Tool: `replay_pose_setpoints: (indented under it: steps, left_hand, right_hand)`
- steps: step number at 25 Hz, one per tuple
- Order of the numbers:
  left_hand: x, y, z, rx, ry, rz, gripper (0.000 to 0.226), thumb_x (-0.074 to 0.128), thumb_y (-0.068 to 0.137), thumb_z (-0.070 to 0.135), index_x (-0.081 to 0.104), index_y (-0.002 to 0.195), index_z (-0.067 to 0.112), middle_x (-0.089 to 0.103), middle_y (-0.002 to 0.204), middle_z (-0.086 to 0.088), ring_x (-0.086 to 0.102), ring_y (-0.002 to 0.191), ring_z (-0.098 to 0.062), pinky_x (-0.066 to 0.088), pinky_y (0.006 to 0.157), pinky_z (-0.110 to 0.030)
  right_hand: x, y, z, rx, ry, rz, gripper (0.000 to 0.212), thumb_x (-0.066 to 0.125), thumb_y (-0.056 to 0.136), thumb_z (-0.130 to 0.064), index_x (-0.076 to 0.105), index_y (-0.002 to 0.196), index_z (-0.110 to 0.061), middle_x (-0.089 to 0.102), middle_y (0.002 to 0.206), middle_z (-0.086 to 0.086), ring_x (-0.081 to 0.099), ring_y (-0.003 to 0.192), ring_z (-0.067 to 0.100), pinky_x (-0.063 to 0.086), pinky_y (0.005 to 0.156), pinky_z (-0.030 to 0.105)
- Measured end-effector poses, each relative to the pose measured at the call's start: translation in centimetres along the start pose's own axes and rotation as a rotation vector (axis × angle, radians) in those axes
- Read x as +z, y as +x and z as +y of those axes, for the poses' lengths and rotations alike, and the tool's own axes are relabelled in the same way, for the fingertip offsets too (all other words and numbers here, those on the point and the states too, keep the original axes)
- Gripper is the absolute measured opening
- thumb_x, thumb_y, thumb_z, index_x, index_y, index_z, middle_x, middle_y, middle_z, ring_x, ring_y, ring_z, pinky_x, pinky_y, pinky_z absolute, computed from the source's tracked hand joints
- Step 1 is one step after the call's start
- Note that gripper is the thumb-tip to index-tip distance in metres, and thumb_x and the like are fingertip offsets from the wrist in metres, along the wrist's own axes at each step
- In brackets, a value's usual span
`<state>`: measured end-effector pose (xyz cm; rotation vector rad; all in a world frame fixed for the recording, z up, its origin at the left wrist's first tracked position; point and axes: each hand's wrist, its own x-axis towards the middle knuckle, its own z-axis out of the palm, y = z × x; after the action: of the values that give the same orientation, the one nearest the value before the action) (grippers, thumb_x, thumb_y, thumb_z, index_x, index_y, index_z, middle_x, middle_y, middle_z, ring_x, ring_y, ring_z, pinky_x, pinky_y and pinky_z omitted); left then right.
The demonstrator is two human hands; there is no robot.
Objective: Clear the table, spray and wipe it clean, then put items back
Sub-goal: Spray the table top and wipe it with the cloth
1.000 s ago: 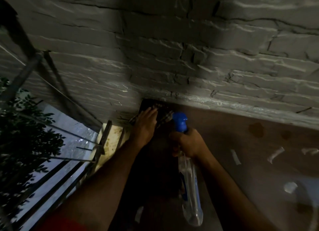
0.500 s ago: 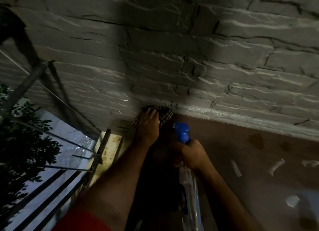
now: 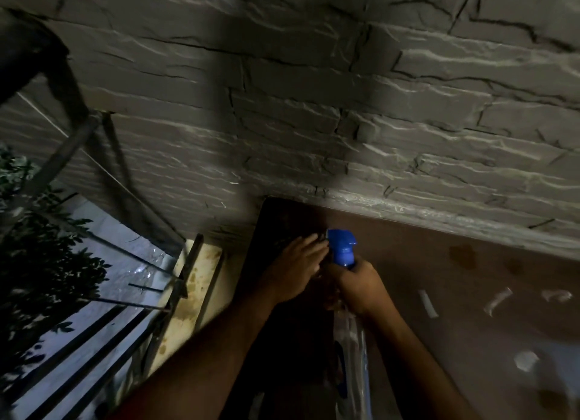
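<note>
A brown table runs along a grey stone wall; its left end lies in deep shadow. My right hand grips the neck of a clear spray bottle with a blue trigger head, nozzle toward the wall. My left hand lies flat on the dark left part of the table, fingers straight, right beside the blue head. The checked cloth under that hand is almost wholly hidden; only a dark edge shows by the fingertips.
The grey stone wall stands directly behind the table. Several white scraps and dark stains lie on the table's right part. To the left are a metal railing, a stained ledge and foliage.
My left hand has pulled back from the table's far left corner toward me with the cloth, ending beside the spray head. The right hand and bottle stayed about where they were.
</note>
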<state>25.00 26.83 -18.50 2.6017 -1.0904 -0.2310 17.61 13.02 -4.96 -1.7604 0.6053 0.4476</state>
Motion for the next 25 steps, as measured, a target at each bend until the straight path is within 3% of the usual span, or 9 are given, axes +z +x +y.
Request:
replay_pose_setpoints:
  steps: [2,6,8,11,13,15,17,20,25]
  left_hand:
    - [-0.6,-2.4,-2.2,-0.009,0.003,0.024,0.046,0.035,0.096,0.023,0.045,0.140,0.012,0.041,0.150,-0.003,0.028,0.142,-0.022,0.029,0.114,-0.044]
    - [-3.7,0.9,-5.0,-0.446,0.001,0.095,0.047,0.036,0.102,0.023,0.032,0.148,0.013,0.025,0.158,0.000,0.011,0.147,-0.020,0.015,0.118,-0.037]
    - [-3.0,0.0,-2.5,-0.246,0.055,0.009,0.047,0.038,0.100,0.024,0.036,0.146,0.013,0.027,0.157,0.000,0.016,0.146,-0.023,0.019,0.117,-0.041]
    - [-1.6,-5.5,-3.0,0.046,0.077,-0.042,0.045,0.038,0.091,0.025,0.058,0.129,0.010,0.053,0.140,-0.005,0.046,0.132,-0.028,0.047,0.099,-0.048]
    - [-3.5,-4.6,-5.5,-0.138,0.082,0.018,0.043,0.038,0.095,0.023,0.053,0.134,0.009,0.047,0.145,-0.005,0.038,0.137,-0.027,0.044,0.102,-0.046]
    - [-4.5,-2.5,-5.5,-0.346,0.026,-0.043,0.045,0.035,0.102,0.022,0.036,0.146,0.013,0.024,0.158,0.001,0.012,0.147,-0.022,0.023,0.116,-0.042]
    - [-3.6,-2.5,-3.4,-0.341,0.056,-0.042,0.048,0.034,0.103,0.022,0.029,0.149,0.015,0.016,0.160,0.003,0.004,0.148,-0.021,0.012,0.119,-0.040]
    - [-3.2,-5.1,-3.0,-0.165,0.058,-0.083,0.047,0.039,0.101,0.020,0.034,0.147,0.012,0.023,0.158,0.000,0.011,0.147,-0.023,0.016,0.117,-0.042]
    - [-3.6,-3.4,-2.4,-0.346,-0.048,-0.043,0.046,0.041,0.100,0.015,0.037,0.145,0.010,0.025,0.157,-0.002,0.012,0.147,-0.026,0.013,0.117,-0.043]
  right_hand:
    - [-0.2,-1.0,0.1,0.013,-0.011,0.007,0.038,0.068,0.057,-0.045,0.069,0.085,-0.018,0.072,0.069,0.009,0.070,0.065,0.031,0.059,0.076,0.060]
    - [-0.2,-2.1,0.6,0.026,0.005,-0.022,0.020,0.069,0.079,-0.022,0.065,0.096,-0.013,0.071,0.073,0.011,0.068,0.065,0.030,0.058,0.076,0.060]
    - [0.2,-3.0,0.8,0.038,0.005,-0.036,0.020,0.070,0.078,-0.024,0.066,0.094,-0.013,0.072,0.075,0.013,0.069,0.068,0.031,0.059,0.077,0.059]
    - [1.2,-4.5,1.1,0.032,-0.024,-0.059,0.044,0.068,0.052,-0.045,0.069,0.084,-0.014,0.072,0.069,0.014,0.069,0.064,0.032,0.059,0.071,0.057]
    - [1.9,-5.0,1.6,0.033,-0.072,-0.031,0.048,0.064,0.047,-0.049,0.068,0.083,-0.017,0.072,0.065,0.009,0.070,0.062,0.031,0.060,0.071,0.056]
    - [2.4,-4.5,2.6,0.027,-0.111,-0.010,0.044,0.064,0.050,-0.049,0.067,0.083,-0.019,0.072,0.068,0.008,0.072,0.067,0.033,0.059,0.073,0.057]
    - [3.1,-4.5,3.0,0.033,-0.140,0.003,0.042,0.065,0.053,-0.050,0.066,0.081,-0.019,0.072,0.070,0.008,0.072,0.073,0.037,0.058,0.075,0.058]
    - [3.6,-5.7,3.4,0.039,-0.227,-0.021,0.040,0.064,0.058,-0.049,0.066,0.079,-0.015,0.072,0.070,0.005,0.071,0.070,0.028,0.059,0.076,0.051]
    - [4.2,-7.6,4.4,0.104,-0.277,-0.104,0.045,0.062,0.058,-0.048,0.068,0.090,-0.017,0.077,0.080,0.010,0.074,0.078,0.030,0.060,0.082,0.049]
